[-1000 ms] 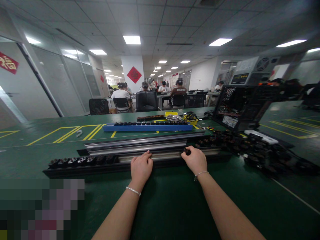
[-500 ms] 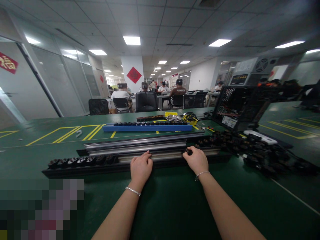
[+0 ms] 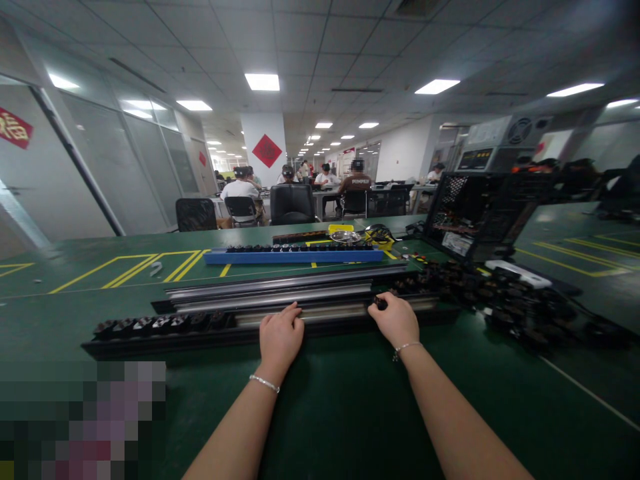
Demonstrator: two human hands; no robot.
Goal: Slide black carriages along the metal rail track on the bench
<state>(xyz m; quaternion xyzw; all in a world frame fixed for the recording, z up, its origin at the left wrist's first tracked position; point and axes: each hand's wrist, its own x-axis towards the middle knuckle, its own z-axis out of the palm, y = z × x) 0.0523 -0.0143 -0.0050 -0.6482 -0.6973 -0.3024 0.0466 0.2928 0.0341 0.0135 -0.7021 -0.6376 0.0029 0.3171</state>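
Note:
A long black channel rail (image 3: 150, 347) with a pale metallic inside lies across the bench in front of me. Several small black socket-like modules (image 3: 161, 322) fill its left end. My left hand (image 3: 281, 335) lies on the rail's near edge near the middle, fingers stretched over it and holding nothing. Farther right, over the same rail, my right hand (image 3: 397, 319) pinches a black socket-like module (image 3: 380, 303) between thumb and fingers. Whether that module touches the rail I cannot tell. Right behind lie silvery-black rail strips (image 3: 275, 295).
A blue rail (image 3: 295, 257) holding black modules stands farther back, near a metal dish (image 3: 345, 237). At right are a heap of black modules (image 3: 525, 310), a white object (image 3: 517, 273) and an open computer case (image 3: 470, 213). People sit at desks beyond.
The view has shifted very slightly. My right hand, still pinching the module, sits a touch farther right; my left hand stays on the rail.

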